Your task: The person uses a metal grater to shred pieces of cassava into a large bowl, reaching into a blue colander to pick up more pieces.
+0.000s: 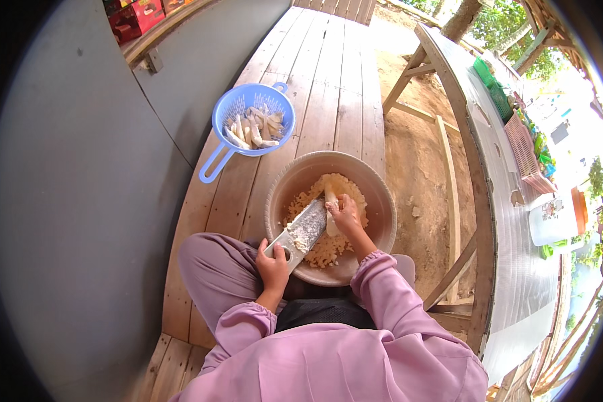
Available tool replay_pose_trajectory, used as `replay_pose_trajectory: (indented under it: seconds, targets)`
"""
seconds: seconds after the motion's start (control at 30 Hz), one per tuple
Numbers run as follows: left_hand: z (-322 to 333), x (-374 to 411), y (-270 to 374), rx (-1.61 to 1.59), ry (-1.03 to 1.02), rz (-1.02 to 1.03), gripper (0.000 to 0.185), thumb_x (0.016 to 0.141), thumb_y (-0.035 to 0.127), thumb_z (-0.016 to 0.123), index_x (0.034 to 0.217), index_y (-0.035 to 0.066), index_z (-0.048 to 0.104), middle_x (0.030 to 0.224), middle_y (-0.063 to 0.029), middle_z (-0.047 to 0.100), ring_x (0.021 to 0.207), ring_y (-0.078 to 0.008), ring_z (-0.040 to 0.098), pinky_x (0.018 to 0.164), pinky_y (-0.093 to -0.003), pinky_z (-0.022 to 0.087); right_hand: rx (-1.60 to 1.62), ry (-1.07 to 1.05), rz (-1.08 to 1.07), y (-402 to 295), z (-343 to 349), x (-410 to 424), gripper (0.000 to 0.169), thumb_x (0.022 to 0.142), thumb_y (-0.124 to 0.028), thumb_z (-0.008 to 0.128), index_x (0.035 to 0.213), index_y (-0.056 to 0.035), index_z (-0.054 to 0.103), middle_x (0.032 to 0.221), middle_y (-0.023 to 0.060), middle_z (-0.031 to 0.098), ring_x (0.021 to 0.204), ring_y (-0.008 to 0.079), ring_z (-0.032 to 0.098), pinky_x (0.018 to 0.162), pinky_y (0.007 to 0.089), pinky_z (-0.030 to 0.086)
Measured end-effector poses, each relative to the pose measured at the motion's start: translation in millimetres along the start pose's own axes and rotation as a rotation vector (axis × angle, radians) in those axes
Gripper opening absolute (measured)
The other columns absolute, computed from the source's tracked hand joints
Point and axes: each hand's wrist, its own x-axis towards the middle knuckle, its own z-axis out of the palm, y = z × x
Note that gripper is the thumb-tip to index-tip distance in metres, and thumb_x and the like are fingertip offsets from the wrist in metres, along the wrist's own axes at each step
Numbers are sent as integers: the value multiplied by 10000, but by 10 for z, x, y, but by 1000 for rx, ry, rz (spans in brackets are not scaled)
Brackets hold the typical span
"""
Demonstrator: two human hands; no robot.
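My left hand [273,265] grips the handle end of a flat metal grater [307,225], which slants into a large round basin [326,162]. Between the fingers of my right hand [345,215] is a pale, peeled root piece [331,200], held beside the grater's right edge. Whitish shreds cling to the grater's face. Heaped inside the basin is yellowish grated root [331,251], partly hidden by the grater and my right hand. Beyond the basin to the left, a blue plastic strainer [218,118] holds several pale peeled pieces [254,128].
I sit cross-legged on a wooden plank bench [311,103] along a grey wall [80,201]. To the right, past bare ground [417,191], stands a wood-framed table [512,261] carrying a pink basket [525,145], a green basket [500,100] and a clear container [553,221] with an orange lid.
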Motion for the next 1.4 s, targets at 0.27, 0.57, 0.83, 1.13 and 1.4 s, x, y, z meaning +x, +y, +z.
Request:
replay_pose_trajectory:
  seconds: [0.27,0.57,0.83,1.13,1.4]
  targets:
    - [-16,-4,5,24,-2,9,431,826,205,555,1075,-139,483,992,-268,574,908,-328,579,802,-361,450,73,105,-127,33,103,-52,482,797,-166,548,1260,-154,411,1142,213,442,1047,353,463,903,427,379]
    - [-32,-18,98,-16,-6,-33,424,826,185,553,1081,-145,476,984,-265,579,887,-306,590,789,-354,457,-263,-84,-16,-54,12,-196,428,894,-326,468,1306,-244,390,976,217,454,887,372,521,787,449,420]
    - [-24,-10,88,15,-12,-55,434,828,183,552,1100,-145,469,971,-263,585,882,-296,592,786,-351,457,-270,11,-411,-37,139,-622,376,887,-185,466,1262,-197,463,811,210,454,712,338,553,619,427,468]
    - [22,14,-155,15,15,-29,415,816,177,567,1067,-145,495,983,-260,583,909,-311,582,801,-362,449,-32,-126,-285,38,108,-614,430,820,-120,567,1241,-175,492,825,216,454,681,360,537,616,449,452]
    - [3,7,5,-38,-8,-53,435,828,202,564,1088,-137,484,979,-260,582,859,-301,596,764,-350,463,-142,-101,-160,-164,134,1,374,896,-270,414,1217,-88,475,894,259,498,737,380,542,637,436,450]
